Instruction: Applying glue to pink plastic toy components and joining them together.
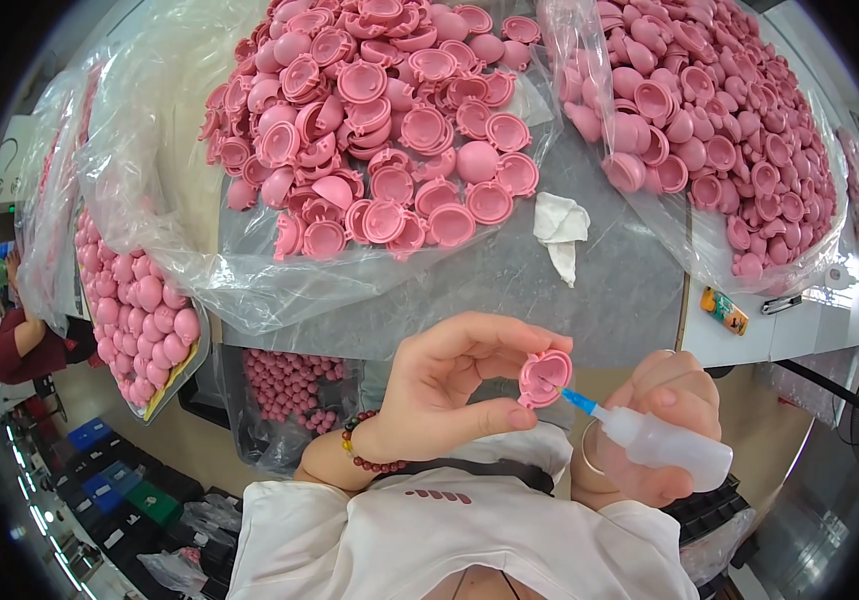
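Note:
My left hand pinches a pink plastic half-shell between thumb and fingers, its hollow side turned toward me. My right hand grips a small clear squeeze bottle with a blue nozzle; the nozzle tip touches the inside rim of the shell. Both hands are held close in front of my chest, below the grey table. A beaded bracelet circles my left wrist.
Two large heaps of pink half-shells lie on clear plastic sheets on the table, one at centre and one at right. A crumpled white cloth lies between them. Bags of assembled pink balls stand at left and below the table. Another person sits far left.

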`<state>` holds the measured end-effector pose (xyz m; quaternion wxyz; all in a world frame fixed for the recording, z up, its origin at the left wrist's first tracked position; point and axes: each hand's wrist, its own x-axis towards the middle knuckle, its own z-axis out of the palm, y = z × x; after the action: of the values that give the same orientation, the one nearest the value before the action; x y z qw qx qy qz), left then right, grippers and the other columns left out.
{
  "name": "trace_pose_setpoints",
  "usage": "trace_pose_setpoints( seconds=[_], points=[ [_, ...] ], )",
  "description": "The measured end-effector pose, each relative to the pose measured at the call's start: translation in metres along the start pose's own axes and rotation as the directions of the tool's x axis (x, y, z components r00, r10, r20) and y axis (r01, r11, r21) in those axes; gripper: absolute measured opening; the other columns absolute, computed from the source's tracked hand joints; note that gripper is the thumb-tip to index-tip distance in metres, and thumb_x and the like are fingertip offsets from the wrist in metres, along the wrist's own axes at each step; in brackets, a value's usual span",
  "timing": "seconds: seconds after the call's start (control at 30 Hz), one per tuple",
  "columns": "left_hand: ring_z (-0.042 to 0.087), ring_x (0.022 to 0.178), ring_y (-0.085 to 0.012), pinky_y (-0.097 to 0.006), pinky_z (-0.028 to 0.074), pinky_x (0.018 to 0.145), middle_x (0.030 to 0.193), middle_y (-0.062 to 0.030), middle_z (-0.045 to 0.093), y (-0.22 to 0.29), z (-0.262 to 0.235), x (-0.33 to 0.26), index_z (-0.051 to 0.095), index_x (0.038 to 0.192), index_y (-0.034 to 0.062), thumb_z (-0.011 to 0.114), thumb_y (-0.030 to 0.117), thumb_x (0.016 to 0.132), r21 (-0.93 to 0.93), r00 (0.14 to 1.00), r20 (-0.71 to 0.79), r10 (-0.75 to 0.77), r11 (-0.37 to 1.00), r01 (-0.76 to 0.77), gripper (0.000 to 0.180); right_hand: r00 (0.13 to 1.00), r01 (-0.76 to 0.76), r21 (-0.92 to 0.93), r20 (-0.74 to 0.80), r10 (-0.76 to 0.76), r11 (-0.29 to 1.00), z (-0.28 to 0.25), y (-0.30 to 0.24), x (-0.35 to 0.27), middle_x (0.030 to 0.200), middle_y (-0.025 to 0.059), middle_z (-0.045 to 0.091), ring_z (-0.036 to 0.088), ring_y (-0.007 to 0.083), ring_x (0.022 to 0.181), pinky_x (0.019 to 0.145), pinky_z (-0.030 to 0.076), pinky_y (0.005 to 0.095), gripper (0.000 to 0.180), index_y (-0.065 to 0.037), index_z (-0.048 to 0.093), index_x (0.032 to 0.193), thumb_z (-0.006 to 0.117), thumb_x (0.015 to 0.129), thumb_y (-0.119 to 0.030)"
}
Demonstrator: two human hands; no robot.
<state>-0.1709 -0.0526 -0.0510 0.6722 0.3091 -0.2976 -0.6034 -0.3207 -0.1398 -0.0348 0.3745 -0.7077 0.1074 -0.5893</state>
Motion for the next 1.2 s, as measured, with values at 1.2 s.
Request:
trace_pose_setpoints(
  seconds=[1.2],
  points=[
    [0.051, 0.108, -0.0254, -0.034, 0.041, 0.09, 0.114, -0.0261, 0.052, 0.005, -0.009, -0.001, 0.049, 0.11, -0.0004, 0.063, -0.003, 0.075, -0.262, 0.992, 0.066, 0.11, 0.961, -0.089, 0.039, 0.853, -0.522, -0.265, -0.159, 0.497, 0.811, -0.014, 0.032, 0.01, 0.099, 0.0168, 0.06, 0.054, 0.0153, 0.079, 0.066, 0.043, 0.025, 0.034, 0.004, 0.051, 0.106, 0.061, 0.076, -0.006]
  ],
)
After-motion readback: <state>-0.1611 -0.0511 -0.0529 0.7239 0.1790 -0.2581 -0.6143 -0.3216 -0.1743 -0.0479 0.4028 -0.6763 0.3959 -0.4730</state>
